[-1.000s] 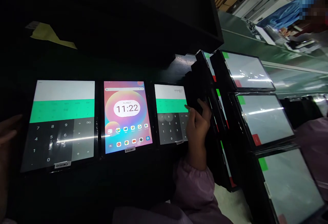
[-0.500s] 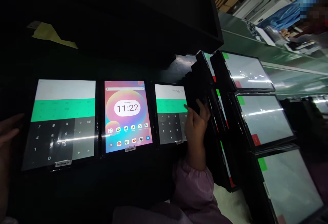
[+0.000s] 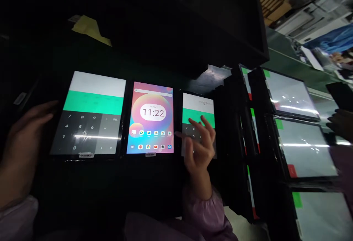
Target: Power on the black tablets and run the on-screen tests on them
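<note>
Three lit tablets lie side by side on a dark surface. The left tablet (image 3: 89, 123) shows a calculator with an empty entry field. On the middle tablet (image 3: 153, 123) is a home screen reading 11:22. A second calculator with characters in its entry field fills the right tablet (image 3: 197, 103). My right hand (image 3: 200, 143) is over that right tablet with its fingers spread, partly covering the keys; whether a fingertip touches the glass I cannot tell. My left hand (image 3: 26, 138) is at the left tablet's left edge, fingers stretched out, holding nothing visible.
Stacked tablets (image 3: 307, 145) with pale screens and green and red corner patches stand at the right. A black tray (image 3: 234, 28) lies beyond the lit tablets, with a strip of yellow paper (image 3: 89, 29) to its left. Another person's dark-gloved hand (image 3: 340, 121) shows at the far right.
My right hand has moved from the right tablet's right edge to over its screen. My left hand reaches further into view. A co-worker's gloved hand has appeared at the right; the view has shifted left.
</note>
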### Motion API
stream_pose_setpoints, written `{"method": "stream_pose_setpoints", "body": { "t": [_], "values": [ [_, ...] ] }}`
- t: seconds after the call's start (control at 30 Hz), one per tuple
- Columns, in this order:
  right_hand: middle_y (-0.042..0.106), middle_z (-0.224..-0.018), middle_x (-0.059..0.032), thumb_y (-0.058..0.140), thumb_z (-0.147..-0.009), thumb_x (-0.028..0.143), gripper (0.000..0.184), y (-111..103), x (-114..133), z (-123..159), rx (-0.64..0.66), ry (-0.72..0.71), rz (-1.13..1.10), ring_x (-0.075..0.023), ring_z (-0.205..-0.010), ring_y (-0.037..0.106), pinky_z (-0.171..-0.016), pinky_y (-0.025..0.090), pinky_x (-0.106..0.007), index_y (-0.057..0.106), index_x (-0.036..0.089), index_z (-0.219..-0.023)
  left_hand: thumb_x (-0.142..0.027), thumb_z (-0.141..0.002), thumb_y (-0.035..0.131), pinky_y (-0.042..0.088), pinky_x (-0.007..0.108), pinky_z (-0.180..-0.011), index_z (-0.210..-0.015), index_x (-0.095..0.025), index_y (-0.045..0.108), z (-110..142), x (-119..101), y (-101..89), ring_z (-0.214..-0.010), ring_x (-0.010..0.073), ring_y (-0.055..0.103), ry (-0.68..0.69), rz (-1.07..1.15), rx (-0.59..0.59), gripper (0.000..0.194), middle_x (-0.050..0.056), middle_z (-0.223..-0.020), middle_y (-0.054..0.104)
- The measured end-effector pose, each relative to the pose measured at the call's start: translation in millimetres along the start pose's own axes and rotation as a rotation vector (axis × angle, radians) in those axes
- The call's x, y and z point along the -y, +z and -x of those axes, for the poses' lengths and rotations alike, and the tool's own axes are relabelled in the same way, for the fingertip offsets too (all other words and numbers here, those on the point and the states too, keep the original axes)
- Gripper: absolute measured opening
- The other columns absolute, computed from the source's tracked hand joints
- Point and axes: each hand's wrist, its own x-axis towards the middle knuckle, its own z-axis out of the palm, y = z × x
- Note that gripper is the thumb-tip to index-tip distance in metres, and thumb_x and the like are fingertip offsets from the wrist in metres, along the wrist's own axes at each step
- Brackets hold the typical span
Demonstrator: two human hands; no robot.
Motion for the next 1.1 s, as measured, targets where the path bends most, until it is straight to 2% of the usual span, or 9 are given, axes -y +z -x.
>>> {"method": "stream_pose_setpoints", "body": {
  "t": [0.17,0.3,0.37,0.5,0.67,0.77,0.83,1.0,1.1],
  "values": [
    [0.061,-0.147,-0.0087,0.060,-0.097,0.023,0.024,19,53,12,0.330,-0.160,-0.122,-0.0373,-0.156,0.031,-0.114,0.050,-0.061,0.077,0.025,-0.114,-0.038,-0.077,0.067,0.035,0.051,-0.127,-0.109,-0.018,0.074,2,-8,2.2,-0.130,0.0304,0.061,-0.106,0.100,-0.007,0.039,0.005,-0.129,0.073],
    [0.059,-0.152,-0.0087,0.066,-0.094,0.023,0.029,27,69,16,0.441,-0.214,-0.080,-0.0394,-0.161,0.016,-0.117,0.046,-0.064,0.075,0.024,-0.121,-0.040,-0.077,0.068,0.038,0.052,-0.125,-0.118,-0.016,0.074,4,-8,1.6,-0.129,0.0311,0.062,-0.138,0.118,-0.006,0.048,0.004,-0.128,0.074],
    [0.060,-0.151,-0.0083,0.064,-0.096,0.022,0.024,29,71,14,0.425,-0.208,-0.093,-0.0390,-0.162,0.015,-0.119,0.045,-0.063,0.077,0.023,-0.116,-0.039,-0.081,0.065,0.042,0.050,-0.123,-0.121,-0.017,0.075,5,-6,0.4,-0.129,0.0302,0.062,-0.125,0.103,0.005,0.046,0.003,-0.128,0.074],
    [0.064,-0.145,-0.0081,0.057,-0.098,0.017,0.026,30,69,6,0.269,-0.095,-0.179,-0.0352,-0.157,0.030,-0.118,0.046,-0.061,0.079,0.024,-0.111,-0.039,-0.083,0.066,0.046,0.048,-0.119,-0.123,-0.021,0.075,4,1,-1.6,-0.126,0.0287,0.063,-0.119,0.083,-0.006,0.045,0.000,-0.126,0.075],
    [0.069,-0.138,-0.0080,0.055,-0.103,0.022,0.026,30,50,-28,0.190,-0.031,-0.012,-0.0332,-0.146,0.047,-0.109,0.054,-0.058,0.081,0.024,-0.109,-0.040,-0.080,0.065,0.043,0.050,-0.121,-0.125,-0.020,0.074,2,2,-3.0,-0.122,0.0296,0.066,-0.152,0.113,0.040,0.050,0.002,-0.125,0.076],
    [0.073,-0.129,-0.0103,0.042,-0.109,0.032,0.041,26,34,-54,0.107,0.128,0.098,-0.0306,-0.128,0.062,-0.101,0.058,-0.055,0.082,0.022,-0.110,-0.039,-0.081,0.062,0.047,0.048,-0.119,-0.126,-0.020,0.074,6,-7,-4.4,-0.126,0.0298,0.064,-0.154,0.052,0.031,0.051,0.002,-0.128,0.075],
    [0.074,-0.127,-0.0116,0.035,-0.111,0.038,0.050,26,27,-65,0.065,0.193,0.115,-0.0303,-0.124,0.064,-0.099,0.058,-0.054,0.082,0.021,-0.109,-0.040,-0.082,0.060,0.045,0.048,-0.120,-0.127,-0.021,0.074,8,-11,-5.5,-0.130,0.0300,0.062,-0.151,0.000,0.021,0.050,0.001,-0.131,0.073],
    [0.073,-0.131,-0.0099,0.036,-0.111,0.043,0.053,36,14,-59,0.187,0.213,0.070,-0.0326,-0.131,0.060,-0.101,0.057,-0.056,0.084,0.022,-0.101,-0.040,-0.083,0.062,0.043,0.048,-0.122,-0.128,-0.022,0.073,11,-13,-7.0,-0.135,0.0302,0.059,-0.161,-0.007,0.030,0.050,0.000,-0.134,0.072],
    [0.071,-0.135,-0.0109,0.036,-0.111,0.041,0.052,40,4,-52,0.200,0.218,0.089,-0.0346,-0.137,0.055,-0.105,0.055,-0.059,0.084,0.021,-0.104,-0.040,-0.085,0.061,0.039,0.051,-0.125,-0.127,-0.024,0.073,13,-11,-6.9,-0.137,0.0306,0.058,-0.128,0.007,0.037,0.047,-0.001,-0.135,0.071]
  ]
}}
